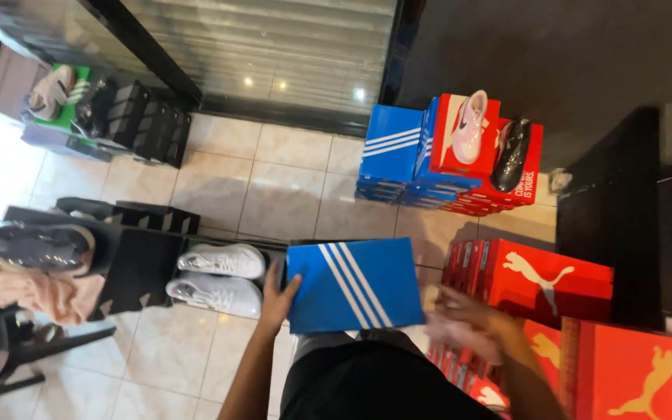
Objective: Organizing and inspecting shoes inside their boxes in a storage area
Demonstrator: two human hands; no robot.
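Note:
My left hand (278, 299) grips the left edge of a blue shoe box (355, 284) with white diagonal stripes, held flat in front of my body. My right hand (468, 320) is blurred just off the box's right edge, over a row of red shoe boxes (558, 280); whether it touches the blue box cannot be told. A pair of white sneakers (219, 276) rests on a black box just left of my left hand.
A stack of blue boxes (390, 152) and red boxes (519, 183) carries a pink shoe (468, 117) and a black shoe (512, 153). Black display boxes (145, 117) stand on the tile floor at the left. A dark counter (631, 210) is on the right.

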